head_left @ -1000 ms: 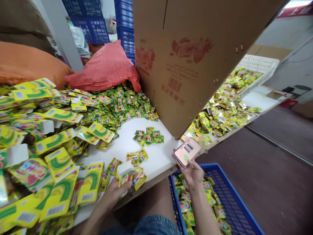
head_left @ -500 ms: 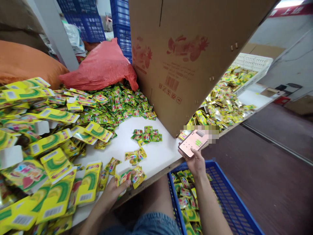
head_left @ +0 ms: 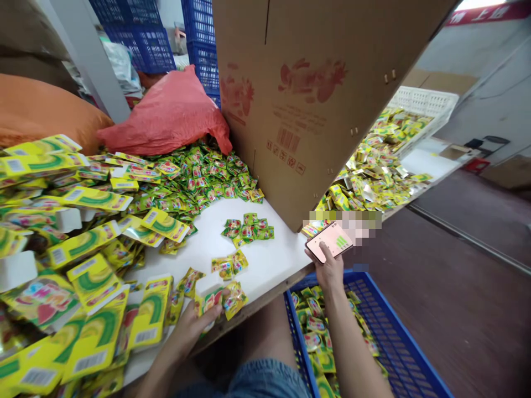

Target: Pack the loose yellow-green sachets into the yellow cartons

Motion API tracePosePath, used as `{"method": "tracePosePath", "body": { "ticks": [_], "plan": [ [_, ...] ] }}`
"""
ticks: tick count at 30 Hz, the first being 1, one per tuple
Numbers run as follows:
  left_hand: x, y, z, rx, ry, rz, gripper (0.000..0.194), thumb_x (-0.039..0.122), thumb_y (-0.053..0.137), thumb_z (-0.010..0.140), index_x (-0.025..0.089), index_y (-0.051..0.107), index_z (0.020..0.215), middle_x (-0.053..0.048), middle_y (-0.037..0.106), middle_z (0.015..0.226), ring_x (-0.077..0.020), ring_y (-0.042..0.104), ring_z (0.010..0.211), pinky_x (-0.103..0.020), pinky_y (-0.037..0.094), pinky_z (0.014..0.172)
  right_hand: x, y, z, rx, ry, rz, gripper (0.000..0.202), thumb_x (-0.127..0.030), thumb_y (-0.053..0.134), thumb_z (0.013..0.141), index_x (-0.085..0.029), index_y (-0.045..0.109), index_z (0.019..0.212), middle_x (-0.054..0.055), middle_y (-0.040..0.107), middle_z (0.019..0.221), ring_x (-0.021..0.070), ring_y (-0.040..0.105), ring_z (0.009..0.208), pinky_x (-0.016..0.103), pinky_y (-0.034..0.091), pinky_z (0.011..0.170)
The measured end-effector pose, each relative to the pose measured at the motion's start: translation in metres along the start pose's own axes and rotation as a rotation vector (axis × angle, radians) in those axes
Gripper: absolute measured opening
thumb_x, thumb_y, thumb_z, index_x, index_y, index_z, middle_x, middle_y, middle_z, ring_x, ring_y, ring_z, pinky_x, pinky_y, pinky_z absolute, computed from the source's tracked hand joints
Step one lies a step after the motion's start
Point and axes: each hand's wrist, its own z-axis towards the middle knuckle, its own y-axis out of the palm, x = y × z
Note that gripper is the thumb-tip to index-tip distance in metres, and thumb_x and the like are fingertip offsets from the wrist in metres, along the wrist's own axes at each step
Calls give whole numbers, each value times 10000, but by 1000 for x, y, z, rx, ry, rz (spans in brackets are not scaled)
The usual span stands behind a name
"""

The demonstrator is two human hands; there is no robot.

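My left hand (head_left: 199, 321) is closed round a small candy box (head_left: 210, 298) with its white flap up, at the front edge of the white table (head_left: 276, 260). A yellow candy packet (head_left: 234, 301) shows beside its fingertips. In my right hand (head_left: 329, 268) lies a smartphone (head_left: 329, 242) with a lit pink screen, my thumb resting on the glass. Between the hands, a few yellow packets (head_left: 229, 264) and a small cluster of green candy packets (head_left: 249, 228) lie on the table.
Flat yellow boxes (head_left: 89, 282) pile up on the left, before green packets (head_left: 203, 171) and a red sack (head_left: 170, 113). A tall carton (head_left: 290, 127) stands behind. Below right is a blue crate (head_left: 398, 337) holding packets. A white crate (head_left: 442, 105) sits farther right.
My right hand has turned the phone to a more level angle, and my thumb has moved left over the screen. The left hand keeps its place.
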Motion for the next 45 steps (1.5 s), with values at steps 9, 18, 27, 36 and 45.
{"method": "tracePosePath", "body": {
  "ticks": [9, 18, 27, 36, 45],
  "plan": [
    [-2, -2, 2, -1, -1, 15, 533, 444, 653, 687, 155, 610, 1133, -99, 596, 1214, -288, 466, 1198, -413, 267, 1076, 4, -9, 42, -29, -111, -19, 467, -182, 754, 558, -235, 597, 994, 3, 623, 1024, 187, 625, 845, 444, 578, 700],
    [-2, -2, 1, 1, -16, 31, 545, 445, 642, 704, 145, 590, 1156, -110, 576, 1236, -289, 451, 1206, -421, 241, 1084, 9, -15, 68, -11, -156, -19, 497, -155, 727, 543, -224, 570, 1009, 13, 622, 1043, 186, 618, 875, 424, 569, 697],
    [-2, -1, 1, 9, -10, 21, 553, 456, 650, 690, 140, 598, 1140, -106, 593, 1217, -282, 453, 1210, -388, 269, 1074, 10, -14, 65, -18, -151, 2, 387, -124, 658, 541, -220, 580, 908, -60, 624, 803, 133, 600, 731, 413, 559, 702],
    [9, 5, -2, 40, -4, -21, 515, 471, 682, 629, 135, 664, 1019, -105, 633, 1156, -301, 474, 1187, -406, 274, 1072, 9, -17, 61, -91, -150, 31, 350, -65, 577, 479, -202, 552, 800, -64, 599, 735, 143, 581, 751, 456, 528, 756],
    [1, -1, 0, 11, -16, 13, 541, 455, 669, 668, 142, 626, 1107, -118, 607, 1193, -302, 481, 1177, -421, 274, 1070, 11, -21, 61, -120, -166, 26, 336, -46, 541, 474, -205, 549, 770, -73, 586, 710, 114, 553, 703, 471, 509, 811]
  ]
}}
